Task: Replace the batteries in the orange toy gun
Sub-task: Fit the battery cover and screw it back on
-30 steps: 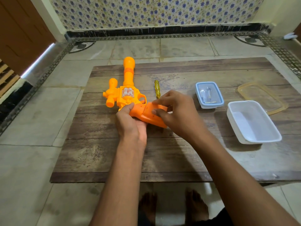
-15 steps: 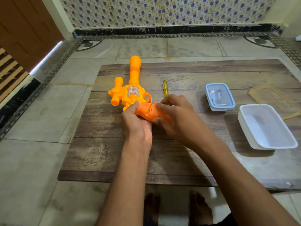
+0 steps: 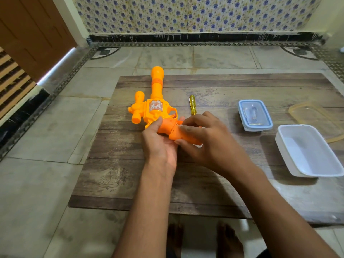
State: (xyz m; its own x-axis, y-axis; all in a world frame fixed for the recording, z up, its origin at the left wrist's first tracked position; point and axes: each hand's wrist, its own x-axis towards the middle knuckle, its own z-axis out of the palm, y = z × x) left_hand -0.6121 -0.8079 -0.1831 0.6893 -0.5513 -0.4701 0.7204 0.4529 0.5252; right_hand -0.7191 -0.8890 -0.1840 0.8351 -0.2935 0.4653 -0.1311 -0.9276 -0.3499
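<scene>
The orange toy gun (image 3: 154, 107) lies on the low wooden table (image 3: 204, 183), barrel pointing away from me. Its darker orange grip (image 3: 168, 128) points toward me and to the right. My left hand (image 3: 160, 146) holds the grip from below, thumb on its left side. My right hand (image 3: 206, 138) wraps over the grip's end, fingers curled on it and covering the battery area. A yellow-handled screwdriver (image 3: 192, 107) lies just right of the gun, partly hidden behind my right hand.
A small clear box with a blue-rimmed lid (image 3: 255, 115) holding small items stands right of the screwdriver. An open white tub (image 3: 307, 151) sits at the right edge, its yellowish lid (image 3: 316, 116) behind it. Tiled floor surrounds the table; my bare feet (image 3: 202, 239) are under its front edge.
My right hand's fingers have shifted slightly along the grip. The gun and my left hand stay in place; the camera has drifted a little.
</scene>
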